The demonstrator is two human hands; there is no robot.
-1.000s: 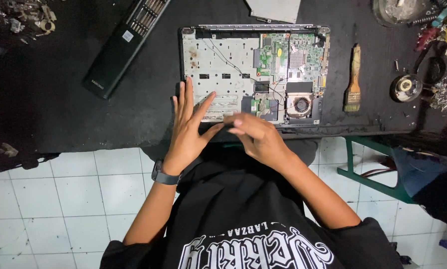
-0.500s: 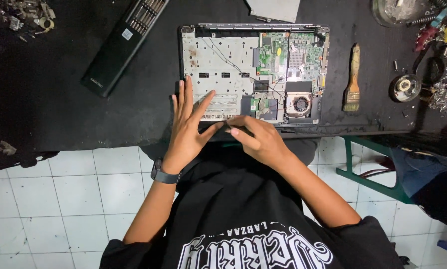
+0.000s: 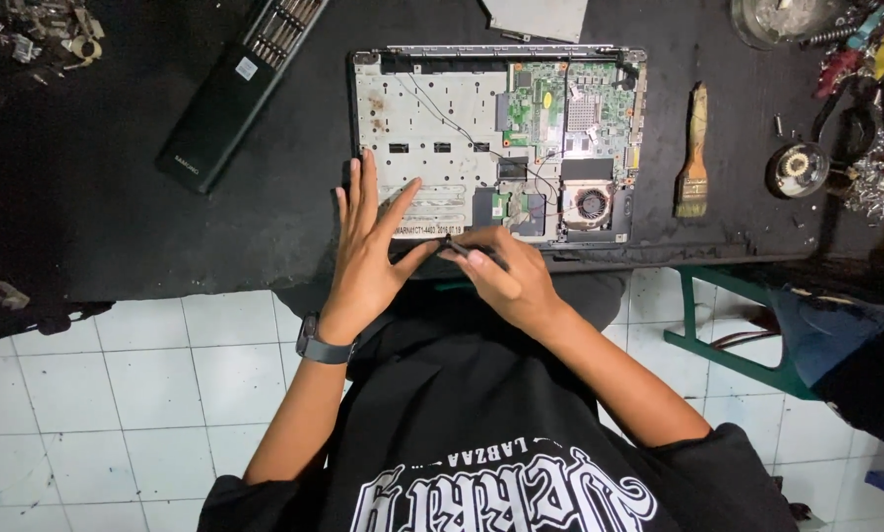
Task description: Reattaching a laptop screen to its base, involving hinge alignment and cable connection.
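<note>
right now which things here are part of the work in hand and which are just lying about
In use:
- opened laptop
- thin dark tool in right hand
- left hand, fingers spread on the laptop

Lying about:
- paintbrush
- long black case
- glass jar
- round spool

Left hand [image 3: 368,258] splayed flat, right hand [image 3: 506,281] pinched.

A black worktable [image 3: 117,227] carries an opened laptop chassis [image 3: 496,143], brush [image 3: 693,153] and black battery [image 3: 235,89].
</note>
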